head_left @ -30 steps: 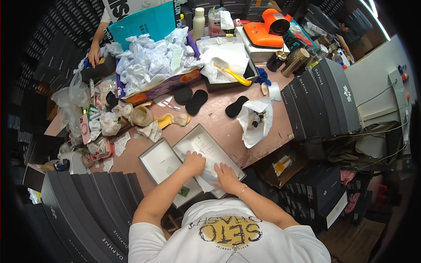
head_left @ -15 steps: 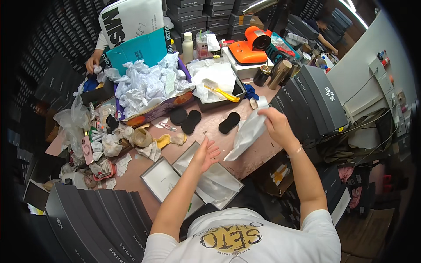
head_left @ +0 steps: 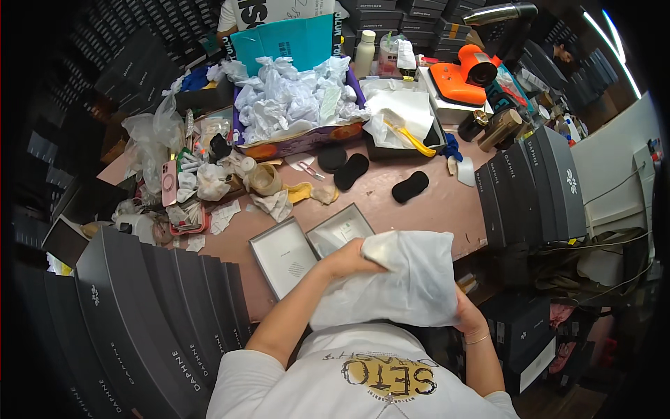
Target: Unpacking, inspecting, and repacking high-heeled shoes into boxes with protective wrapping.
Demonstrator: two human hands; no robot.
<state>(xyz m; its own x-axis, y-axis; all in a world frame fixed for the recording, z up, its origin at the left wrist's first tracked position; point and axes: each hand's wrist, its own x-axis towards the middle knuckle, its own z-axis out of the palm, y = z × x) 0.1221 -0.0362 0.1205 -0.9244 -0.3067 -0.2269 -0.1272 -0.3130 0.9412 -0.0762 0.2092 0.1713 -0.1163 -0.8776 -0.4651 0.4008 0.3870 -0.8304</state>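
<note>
With my left hand (head_left: 354, 258) I grasp the white sheet (head_left: 412, 279) near its upper left part, thumb over the front. My right hand (head_left: 472, 315) has hold of its right edge, those fingers partly hidden behind it. The sheet spreads between my hands at the lower centre of the frame, just above my shirt; I cannot tell whether anything lies inside it. Just left of it on the pink table (head_left: 447, 213) lie a shallow lid (head_left: 281, 253) and an open box (head_left: 354, 222), side by side, pale inside. Near the middle of the frame are two black pads (head_left: 351, 172); crumpled paper (head_left: 286, 98) heaps up toward the top. Dark shoeboxes (head_left: 160, 314) stand in a row at lower left.
</note>
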